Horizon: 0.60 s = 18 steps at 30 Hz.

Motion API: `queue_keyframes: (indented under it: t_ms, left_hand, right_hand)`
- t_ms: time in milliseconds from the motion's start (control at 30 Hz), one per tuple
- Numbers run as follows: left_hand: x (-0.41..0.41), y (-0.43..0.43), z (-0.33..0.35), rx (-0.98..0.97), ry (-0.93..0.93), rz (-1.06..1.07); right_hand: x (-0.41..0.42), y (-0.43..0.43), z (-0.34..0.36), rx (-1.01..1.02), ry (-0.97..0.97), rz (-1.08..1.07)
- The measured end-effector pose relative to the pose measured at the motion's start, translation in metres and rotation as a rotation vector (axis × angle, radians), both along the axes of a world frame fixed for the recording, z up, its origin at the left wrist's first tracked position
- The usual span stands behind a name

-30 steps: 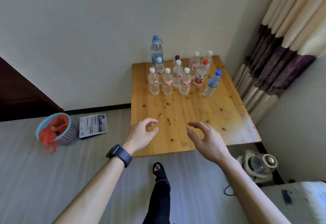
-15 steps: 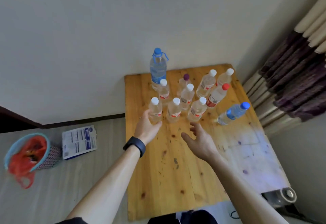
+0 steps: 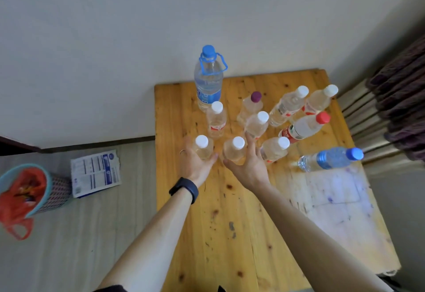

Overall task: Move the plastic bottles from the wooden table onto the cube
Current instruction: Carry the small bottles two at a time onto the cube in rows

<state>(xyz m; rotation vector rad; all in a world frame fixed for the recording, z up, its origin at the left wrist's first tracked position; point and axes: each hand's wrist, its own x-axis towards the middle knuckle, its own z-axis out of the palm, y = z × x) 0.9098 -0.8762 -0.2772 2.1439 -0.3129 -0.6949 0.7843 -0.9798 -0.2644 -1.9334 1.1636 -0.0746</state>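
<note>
Reaching further forward than half a second ago, the right hand (image 3: 249, 168) is now clamping its grip on the middle front bottle (image 3: 235, 151), thumb at the bottle's 9 o'clock side and fingers at its 3 o'clock. The left hand (image 3: 195, 165), wearing a dark wristband (image 3: 184, 189), is wrapping its grip round the left front bottle (image 3: 202, 149), fingers at 9 o'clock and thumb at 3 o'clock. Both white-capped bottles are standing upright at the front of a cluster at the 12 o'clock end of the wooden counter (image 3: 230, 245). A right front bottle (image 3: 274, 150) is standing just beside the right hand at its 2 o'clock. Behind them, a large blue-capped bottle (image 3: 208, 80) is rising at 11 o'clock, a purple-capped bottle (image 3: 251, 105) at 12 and a red-capped bottle (image 3: 303, 127) at 2. A small blue-capped bottle (image 3: 331, 159) is standing apart at 3 o'clock. On the floor at 9 o'clock, a basket (image 3: 55, 190) is sitting beside a printed packet (image 3: 95, 173).
</note>
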Motion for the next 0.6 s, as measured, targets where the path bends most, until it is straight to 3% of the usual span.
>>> queue_keyframes:
  t_ms: [233,433,600]
  left_hand:
    - [0.006,0.006,0.003,-0.001,0.049,-0.067]
    - [0.0,0.041,0.008,0.035,0.258,-0.35]
    - [-0.015,0.058,0.006,0.087,0.25,-0.464]
  right_hand:
    - [0.003,-0.007,0.001,-0.017,0.047,0.063]
    - [-0.046,0.028,0.003,-0.036,0.063,0.005]
    - [-0.078,0.052,-0.001,-0.048,0.115,-0.028]
